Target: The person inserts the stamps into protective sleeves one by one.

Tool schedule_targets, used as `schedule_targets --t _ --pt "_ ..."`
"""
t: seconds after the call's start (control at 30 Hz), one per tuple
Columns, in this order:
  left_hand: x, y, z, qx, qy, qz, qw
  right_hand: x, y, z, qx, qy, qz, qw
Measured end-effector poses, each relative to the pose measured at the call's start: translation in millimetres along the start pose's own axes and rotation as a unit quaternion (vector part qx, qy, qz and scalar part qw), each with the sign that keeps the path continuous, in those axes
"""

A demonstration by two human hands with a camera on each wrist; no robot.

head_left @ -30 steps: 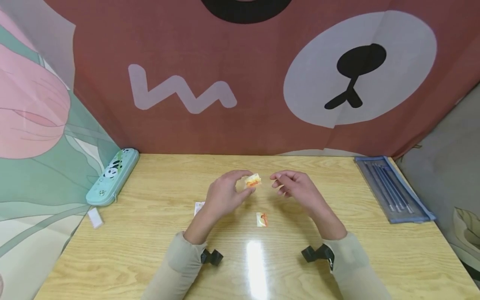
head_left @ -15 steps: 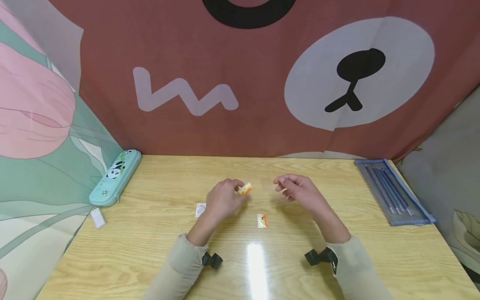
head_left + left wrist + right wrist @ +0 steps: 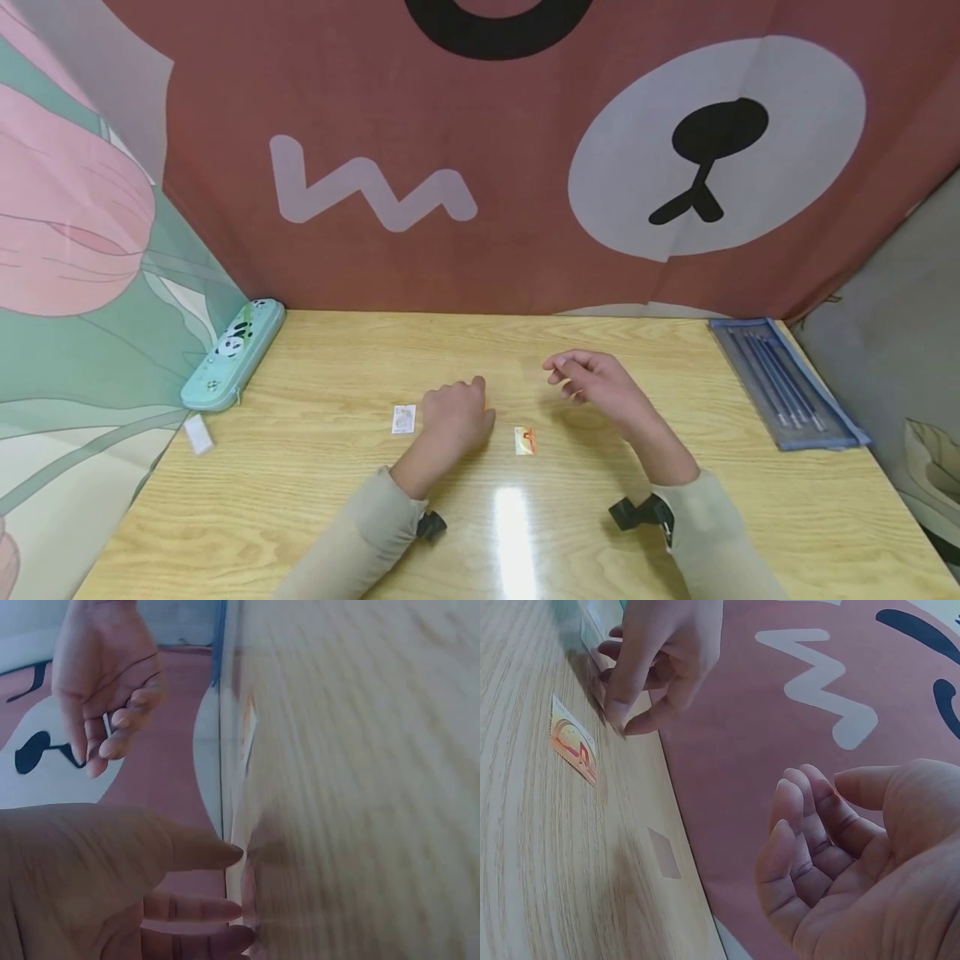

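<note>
My left hand [image 3: 456, 417] is low over the table, thumb and fingertips right at the wood. It pinches an orange-and-yellow postage stamp [image 3: 486, 407], of which only a sliver shows beside the index finger. To its right lies a second stamp, orange and cream with a perforated edge [image 3: 574, 742]. A pale stamp [image 3: 403, 419] lies flat left of the hand. My right hand [image 3: 596, 385] hovers above the table, fingers loosely curled, and the right wrist view shows nothing in it.
A mint panda pencil case [image 3: 234, 354] lies at the left edge, with a small white block [image 3: 198, 434] in front. At the right edge is a blue-trimmed mesh pouch [image 3: 787, 383] with slim sticks inside. A printed brown cloth [image 3: 450, 267] hangs behind the table [image 3: 300, 500].
My left hand has turned palm-down and lowered to the table with the stamp, which is now mostly hidden. The pale stamp has come fully into view. My right hand has hardly moved.
</note>
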State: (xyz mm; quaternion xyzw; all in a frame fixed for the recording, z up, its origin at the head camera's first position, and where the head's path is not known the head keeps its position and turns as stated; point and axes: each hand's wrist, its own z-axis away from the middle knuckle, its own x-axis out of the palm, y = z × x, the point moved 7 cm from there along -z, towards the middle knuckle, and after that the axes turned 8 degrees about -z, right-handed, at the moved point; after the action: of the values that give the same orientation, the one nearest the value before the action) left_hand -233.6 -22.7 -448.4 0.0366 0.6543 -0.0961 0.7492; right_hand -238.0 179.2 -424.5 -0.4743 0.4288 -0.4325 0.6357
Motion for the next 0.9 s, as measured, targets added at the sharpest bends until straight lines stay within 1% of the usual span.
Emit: schedule_targets --t 0.07,0.17,0.23,0.3,0.33,0.4,0.47,0.53,0.57,0.67,0.73,0.8,0.83,0.9 --pt "-1.1 1.6 0.3 0.001 0.007 -0.008 0.9999 0.5 0.2 -0.7 0.001 -0.001 0.001 1.0000" --pt "-3.2 -0.4 0.9 0.003 0.002 -0.004 1.0000 0.7 0.4 -1.3 0.001 -0.004 0.003 1.0000" --pt "-7.1 -6.8 0.9 0.001 0.001 0.024 0.9997 -0.7 0.3 -1.0 0.001 -0.003 0.004 1.0000" --pt "-10.8 -16.7 0.1 0.000 -0.001 0.071 0.9974 -3.5 0.4 -0.2 0.001 0.000 0.007 1.0000" --pt "-12.7 -22.5 -0.8 0.004 0.002 0.103 0.9947 -5.5 0.4 0.4 0.001 0.003 0.009 1.0000" --pt "-14.6 -33.7 -3.0 0.023 0.004 0.170 0.9851 -9.9 1.4 1.4 0.002 0.009 0.013 0.9999" --pt "-13.7 -43.2 -4.6 0.050 0.002 0.216 0.9752 -13.5 3.1 2.3 0.005 0.011 0.019 0.9998" --pt "-10.8 -49.9 -6.0 0.079 0.000 0.240 0.9676 -15.6 5.3 2.9 0.008 0.008 0.024 0.9996" --pt "-9.5 -52.2 -6.4 0.089 -0.003 0.245 0.9655 -16.1 6.5 3.0 0.009 0.006 0.027 0.9996" --pt "-6.8 -55.5 -9.1 0.113 -0.006 0.249 0.9619 -15.3 9.8 3.4 0.009 -0.004 0.043 0.9990" --pt "-5.0 -55.3 -14.2 0.124 -0.017 0.265 0.9560 -13.6 12.5 3.6 0.009 -0.004 0.049 0.9987" --pt "-2.8 -55.1 -21.3 0.131 -0.033 0.288 0.9480 -11.6 16.2 4.0 0.012 -0.004 0.054 0.9984" --pt "-1.6 -55.0 -25.8 0.132 -0.041 0.304 0.9427 -10.4 18.3 4.2 0.014 -0.004 0.057 0.9983" --pt "1.7 -55.5 -36.2 0.126 -0.061 0.340 0.9298 -8.4 23.4 4.8 0.022 0.001 0.061 0.9979"
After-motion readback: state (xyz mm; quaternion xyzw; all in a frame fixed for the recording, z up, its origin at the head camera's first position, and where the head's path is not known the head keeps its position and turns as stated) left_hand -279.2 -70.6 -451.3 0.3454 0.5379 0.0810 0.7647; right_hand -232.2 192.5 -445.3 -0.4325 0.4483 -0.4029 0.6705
